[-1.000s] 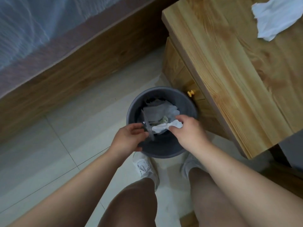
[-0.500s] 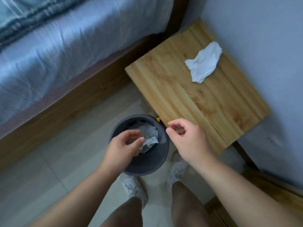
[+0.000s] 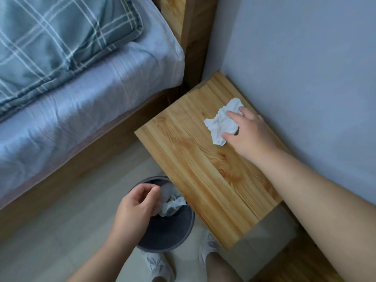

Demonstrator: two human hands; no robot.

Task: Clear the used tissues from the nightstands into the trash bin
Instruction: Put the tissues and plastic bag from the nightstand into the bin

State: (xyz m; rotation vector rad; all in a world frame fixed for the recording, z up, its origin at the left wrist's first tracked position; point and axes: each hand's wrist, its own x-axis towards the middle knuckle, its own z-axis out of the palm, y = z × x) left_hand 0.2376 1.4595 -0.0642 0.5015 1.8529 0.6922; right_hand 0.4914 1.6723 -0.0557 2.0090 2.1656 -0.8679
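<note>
A crumpled white tissue lies on the far part of the wooden nightstand, near the wall. My right hand rests on its right side, with fingers on top and the thumb at its lower edge, pinching it. On the floor in front of the nightstand stands the dark grey trash bin, with crumpled tissues inside. My left hand hovers over the bin's left rim with curled fingers and nothing visible in them.
A bed with a blue sheet and a plaid pillow fills the left, its wooden frame beside the nightstand. A grey wall runs along the right. My white shoes stand on the tiled floor just behind the bin.
My right hand dropped a tissue into the bin, then rose and reached across the nightstand onto the remaining tissue. The view tilted up toward the bed. My left hand stayed at the bin.
</note>
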